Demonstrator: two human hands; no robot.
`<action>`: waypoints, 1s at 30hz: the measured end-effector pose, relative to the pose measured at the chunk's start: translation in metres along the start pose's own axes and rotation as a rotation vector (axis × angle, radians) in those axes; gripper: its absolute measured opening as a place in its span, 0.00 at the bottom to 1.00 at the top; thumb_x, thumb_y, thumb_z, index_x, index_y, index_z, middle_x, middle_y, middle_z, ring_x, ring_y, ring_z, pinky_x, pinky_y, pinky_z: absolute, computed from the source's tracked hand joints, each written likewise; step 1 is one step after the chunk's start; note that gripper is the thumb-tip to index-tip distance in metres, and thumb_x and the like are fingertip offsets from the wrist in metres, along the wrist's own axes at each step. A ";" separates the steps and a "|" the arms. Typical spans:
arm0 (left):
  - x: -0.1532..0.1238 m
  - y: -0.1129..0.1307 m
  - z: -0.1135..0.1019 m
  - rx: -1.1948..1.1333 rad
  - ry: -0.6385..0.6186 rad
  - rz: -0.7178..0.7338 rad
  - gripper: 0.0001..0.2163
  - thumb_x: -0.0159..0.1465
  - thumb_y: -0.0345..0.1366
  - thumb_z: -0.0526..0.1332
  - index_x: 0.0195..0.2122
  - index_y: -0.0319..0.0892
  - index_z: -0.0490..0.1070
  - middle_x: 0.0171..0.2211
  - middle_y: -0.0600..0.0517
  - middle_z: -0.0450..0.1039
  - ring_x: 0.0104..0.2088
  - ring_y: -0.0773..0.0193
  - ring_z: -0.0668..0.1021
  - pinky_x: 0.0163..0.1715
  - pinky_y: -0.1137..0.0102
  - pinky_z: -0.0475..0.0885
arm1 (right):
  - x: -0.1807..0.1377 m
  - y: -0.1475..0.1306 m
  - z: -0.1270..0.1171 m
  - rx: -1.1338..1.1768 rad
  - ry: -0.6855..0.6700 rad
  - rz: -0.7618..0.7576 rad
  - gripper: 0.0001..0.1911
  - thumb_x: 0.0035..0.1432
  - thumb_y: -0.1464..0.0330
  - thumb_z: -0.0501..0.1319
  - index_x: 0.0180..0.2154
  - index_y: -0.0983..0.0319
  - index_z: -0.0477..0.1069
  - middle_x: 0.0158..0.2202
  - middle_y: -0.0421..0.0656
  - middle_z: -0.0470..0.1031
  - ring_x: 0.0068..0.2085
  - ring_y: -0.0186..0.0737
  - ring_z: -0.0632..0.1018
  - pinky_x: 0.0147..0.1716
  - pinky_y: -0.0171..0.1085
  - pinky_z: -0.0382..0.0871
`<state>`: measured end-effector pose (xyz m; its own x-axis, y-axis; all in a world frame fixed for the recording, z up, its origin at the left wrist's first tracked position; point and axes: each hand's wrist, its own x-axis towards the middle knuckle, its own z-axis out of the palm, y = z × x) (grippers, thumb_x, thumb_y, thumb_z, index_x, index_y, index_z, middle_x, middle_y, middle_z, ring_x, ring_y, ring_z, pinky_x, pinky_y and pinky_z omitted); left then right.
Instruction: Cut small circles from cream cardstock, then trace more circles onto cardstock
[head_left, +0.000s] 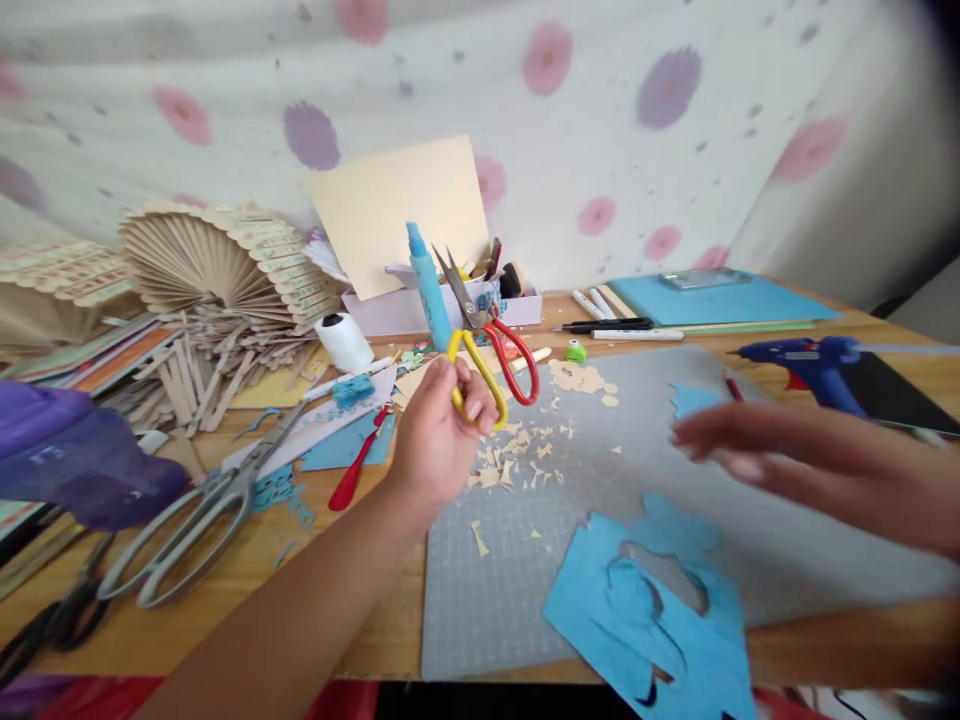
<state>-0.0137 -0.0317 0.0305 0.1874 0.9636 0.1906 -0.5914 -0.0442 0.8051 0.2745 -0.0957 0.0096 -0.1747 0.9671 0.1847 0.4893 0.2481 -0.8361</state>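
My left hand (442,425) is closed around the yellow handle of a pair of scissors (471,312). Their other handle is red, and the parted blades point up and away. Over the right part of the grey cutting mat (487,590) my right hand (802,465) is stretched out, a little blurred, with nothing visible in it. Below it, a sheet of blue paper (577,590) with cut-out openings overhangs the mat's front edge. A smaller blue paper piece (694,398) lies just beyond my right fingers. Cream paper scraps (517,455) are scattered right of my left hand.
On the left are large grey scissors (247,475), a purple translucent container (90,460), a red-handled tool (356,470) and a stick fan (217,260). A blue glue bottle (429,290) stands behind the scissors. A blue glue gun (817,365) lies at right.
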 end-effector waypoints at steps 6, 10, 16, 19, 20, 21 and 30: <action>-0.002 0.003 0.015 0.192 -0.210 0.029 0.11 0.65 0.42 0.53 0.27 0.43 0.60 0.18 0.59 0.61 0.19 0.71 0.66 0.24 0.74 0.62 | 0.105 -0.060 0.057 0.179 -0.176 -0.161 0.14 0.51 0.60 0.62 0.41 0.57 0.72 0.36 0.44 0.76 0.37 0.48 0.75 0.38 0.48 0.69; 0.002 0.007 0.013 0.656 -0.380 0.013 0.09 0.62 0.40 0.55 0.28 0.43 0.62 0.21 0.57 0.65 0.23 0.68 0.69 0.28 0.71 0.64 | 0.122 -0.066 0.082 0.258 -0.194 -0.180 0.11 0.50 0.62 0.62 0.36 0.59 0.71 0.31 0.42 0.75 0.33 0.45 0.76 0.34 0.45 0.70; 0.031 0.010 -0.004 1.204 -0.281 0.140 0.14 0.67 0.41 0.44 0.43 0.42 0.65 0.41 0.48 0.72 0.41 0.62 0.75 0.37 0.70 0.69 | 0.141 -0.056 0.077 0.353 0.057 -0.177 0.10 0.46 0.65 0.62 0.33 0.57 0.64 0.31 0.39 0.71 0.35 0.43 0.73 0.35 0.43 0.68; 0.052 -0.005 -0.024 1.409 -0.197 0.095 0.16 0.67 0.41 0.44 0.47 0.40 0.64 0.47 0.44 0.70 0.48 0.57 0.73 0.43 0.65 0.68 | 0.154 -0.054 0.061 0.371 0.178 -0.199 0.11 0.45 0.65 0.62 0.31 0.56 0.62 0.31 0.38 0.67 0.34 0.41 0.71 0.35 0.41 0.66; 0.058 -0.012 -0.031 1.488 -0.205 0.047 0.14 0.65 0.42 0.51 0.44 0.39 0.68 0.45 0.43 0.71 0.47 0.53 0.73 0.43 0.62 0.69 | 0.158 -0.052 0.057 0.372 0.208 -0.204 0.11 0.46 0.65 0.62 0.32 0.56 0.61 0.30 0.37 0.66 0.33 0.40 0.71 0.34 0.41 0.66; 0.064 -0.018 -0.037 1.574 -0.211 -0.004 0.13 0.61 0.42 0.58 0.41 0.38 0.70 0.44 0.42 0.71 0.47 0.50 0.73 0.44 0.58 0.68 | 0.161 -0.050 0.053 0.371 0.234 -0.205 0.12 0.46 0.64 0.62 0.32 0.56 0.61 0.30 0.37 0.64 0.32 0.39 0.70 0.33 0.41 0.66; 0.096 -0.034 -0.054 1.955 -0.416 -0.189 0.13 0.64 0.38 0.57 0.49 0.40 0.67 0.49 0.46 0.68 0.46 0.56 0.73 0.45 0.55 0.70 | 0.159 -0.001 0.053 0.313 0.225 -0.082 0.22 0.40 0.60 0.69 0.34 0.56 0.59 0.26 0.32 0.57 0.27 0.36 0.65 0.28 0.38 0.64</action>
<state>-0.0183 0.0769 -0.0091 0.4389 0.8939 -0.0915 0.8900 -0.4184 0.1813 0.2011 0.0543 0.0125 0.0068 0.9415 0.3368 0.1913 0.3294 -0.9246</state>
